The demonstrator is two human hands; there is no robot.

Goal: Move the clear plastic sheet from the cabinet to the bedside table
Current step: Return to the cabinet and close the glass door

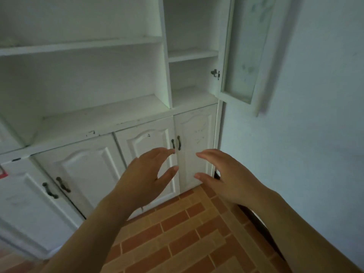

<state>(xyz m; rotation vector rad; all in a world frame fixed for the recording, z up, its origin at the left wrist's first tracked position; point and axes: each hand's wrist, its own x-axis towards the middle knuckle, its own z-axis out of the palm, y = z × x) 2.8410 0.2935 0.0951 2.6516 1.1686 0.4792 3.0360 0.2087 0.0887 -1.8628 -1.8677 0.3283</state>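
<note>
The fingers [158, 153] of the left hand [143, 180] are spread and only slightly bent, thumb out to the side, and they hold nothing. The fingers [209, 154] of the right hand [228, 174] lie the same way, loosely extended with the thumb apart, and they too are empty. Both hands are raised palm-down side by side with a gap between them, and the bare forearms run back toward the lower edge of the view. Neither hand touches anything.

Past the fingertips stands the cabinet [98, 123], white and scuffed along its ledge. The left fingertips show just below a pair of dark handles [176, 142] on two shut lower doors; the right hand shows in front of the right-hand one of these doors. Further left, two more shut lower doors carry another pair of handles [56, 187], and a red label [3, 173] shows at the left edge of the view.

Above the ledge the cabinet has open shelves: a wide bay on the left and a narrow bay [193, 54] on the right. The narrow bay's glass door [241, 56] is swung open to the right, with a dark hinge [215, 73] on its frame. The sheet cannot be made out on any shelf or ledge, so where it lies cannot be told; the view is dim and soft.

Under the arms is a floor [187, 233] of brick-patterned tiles in red and tan. A pale wall [307, 134] fills the right side.
</note>
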